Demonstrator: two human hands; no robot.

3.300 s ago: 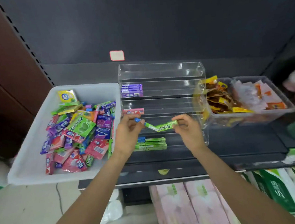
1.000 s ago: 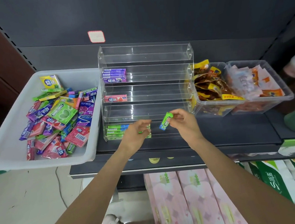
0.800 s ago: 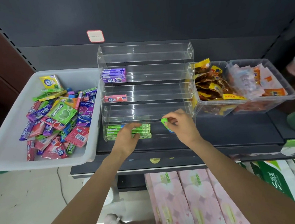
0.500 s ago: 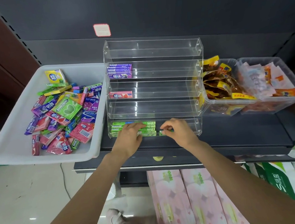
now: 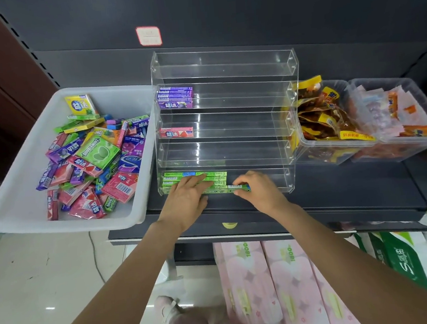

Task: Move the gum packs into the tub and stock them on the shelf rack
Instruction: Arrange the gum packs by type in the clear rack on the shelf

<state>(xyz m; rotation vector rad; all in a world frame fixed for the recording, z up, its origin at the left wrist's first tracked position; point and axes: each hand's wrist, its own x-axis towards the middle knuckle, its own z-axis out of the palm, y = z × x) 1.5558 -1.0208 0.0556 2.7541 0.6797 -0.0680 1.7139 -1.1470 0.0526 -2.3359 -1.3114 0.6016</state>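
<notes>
Gum packs (image 5: 210,179), green, lie stacked in the bottom tier of the clear rack (image 5: 226,119). The right hand (image 5: 260,190) pinches a green stick pack (image 5: 226,189) at that tier's front lip. The left hand (image 5: 184,198) rests flat on the stack. A white tub (image 5: 17,202) of mixed gum sits left.

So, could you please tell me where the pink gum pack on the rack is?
The pink pack lies alone at the left end of the rack's middle tier, below the purple packs.
</notes>
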